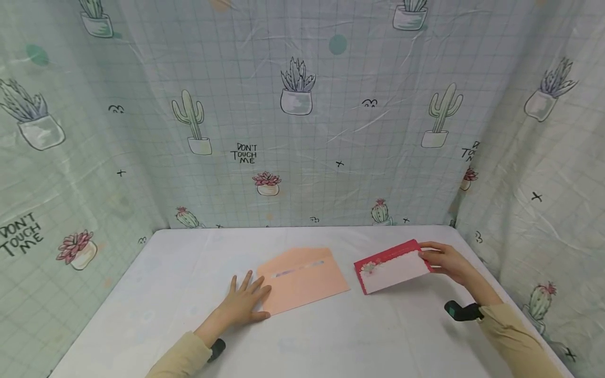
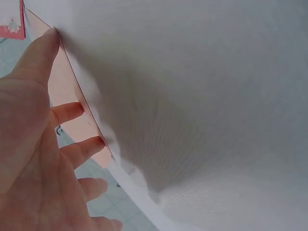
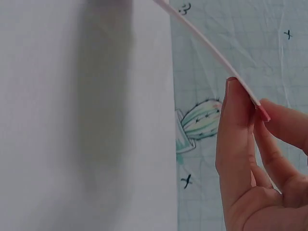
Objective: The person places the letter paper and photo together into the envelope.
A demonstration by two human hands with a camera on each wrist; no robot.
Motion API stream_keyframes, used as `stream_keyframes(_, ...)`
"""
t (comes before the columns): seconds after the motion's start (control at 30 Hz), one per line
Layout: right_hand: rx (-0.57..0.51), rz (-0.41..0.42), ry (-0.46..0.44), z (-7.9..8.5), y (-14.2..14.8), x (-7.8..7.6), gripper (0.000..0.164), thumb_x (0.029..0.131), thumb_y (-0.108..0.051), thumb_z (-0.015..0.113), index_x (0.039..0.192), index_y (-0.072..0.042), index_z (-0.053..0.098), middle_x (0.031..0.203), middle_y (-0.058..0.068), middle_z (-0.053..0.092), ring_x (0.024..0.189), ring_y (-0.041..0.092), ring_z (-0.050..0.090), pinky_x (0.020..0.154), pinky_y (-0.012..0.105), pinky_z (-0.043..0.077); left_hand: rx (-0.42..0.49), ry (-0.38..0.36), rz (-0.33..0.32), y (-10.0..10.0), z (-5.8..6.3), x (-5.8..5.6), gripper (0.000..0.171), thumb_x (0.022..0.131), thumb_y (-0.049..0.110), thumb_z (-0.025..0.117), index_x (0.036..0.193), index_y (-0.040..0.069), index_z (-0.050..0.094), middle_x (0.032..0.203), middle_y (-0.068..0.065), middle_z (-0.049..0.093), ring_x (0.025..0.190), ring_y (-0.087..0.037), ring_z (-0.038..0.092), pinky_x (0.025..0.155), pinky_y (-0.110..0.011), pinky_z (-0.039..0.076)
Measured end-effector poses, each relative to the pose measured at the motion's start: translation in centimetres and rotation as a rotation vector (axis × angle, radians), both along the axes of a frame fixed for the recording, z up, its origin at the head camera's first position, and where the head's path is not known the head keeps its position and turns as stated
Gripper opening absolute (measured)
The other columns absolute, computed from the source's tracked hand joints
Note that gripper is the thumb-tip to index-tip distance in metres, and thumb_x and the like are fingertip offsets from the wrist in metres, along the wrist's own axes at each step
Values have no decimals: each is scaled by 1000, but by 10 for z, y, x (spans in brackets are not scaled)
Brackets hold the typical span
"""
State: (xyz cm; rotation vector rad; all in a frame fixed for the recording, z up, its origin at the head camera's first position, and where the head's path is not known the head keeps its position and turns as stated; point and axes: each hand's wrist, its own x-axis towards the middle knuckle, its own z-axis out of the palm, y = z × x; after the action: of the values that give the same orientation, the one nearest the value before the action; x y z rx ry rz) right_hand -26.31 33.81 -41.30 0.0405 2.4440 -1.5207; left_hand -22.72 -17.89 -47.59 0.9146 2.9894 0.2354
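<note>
Where the envelope (image 1: 312, 286) lies: on the desk (image 1: 350, 341), left hand (image 1: 242, 302) fingers spread at its left edge.
Card (image 1: 394, 270): raised, right hand (image 1: 451, 264) fingers pinching its right end.
Gap: desk between both.
Right-wrist view alone: card edge-on.

From the head view I record a pale grid-patterned cloth (image 1: 331, 194), visibly creased, hanging behind the white table (image 1: 359, 341) and along both its sides. On it I note printed green cacti (image 1: 191, 118), a red-leaved succulent (image 1: 267, 179), a round green dot (image 1: 337, 44) and black lettering (image 1: 243, 153) reading "DON'T TOUCH ME". The right wrist view shows me another potted cactus (image 3: 199, 120).
</note>
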Motion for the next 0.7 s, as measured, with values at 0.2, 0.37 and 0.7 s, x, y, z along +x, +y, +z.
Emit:
stream_keyframes(0.2,-147,-54,-69,2,-20,-6,67,89,-34,52,138,0,23,113,4,54,87,9,59,81,32,52,11,-14,-11,1,6,1,66,78,48,58,128,6,45,138,-21,38,129,-51,20,95,-72,11)
stream_keyframes(0.37,-213,-90,-128,-4,-45,-11,67,88,-31,54,139,-3,21,138,24,31,90,12,58,84,34,50,-13,-37,20,2,4,0,66,79,50,57,130,10,44,140,-18,36,131,-48,18,96,-71,12)
stream_keyframes(0.7,-247,-139,-50,-23,-85,-28,55,92,-23,49,137,-1,27,136,28,33,89,11,58,78,26,52,-36,-48,30,2,6,0,67,80,51,55,132,11,42,141,-18,34,132,-47,17,97,-70,12)
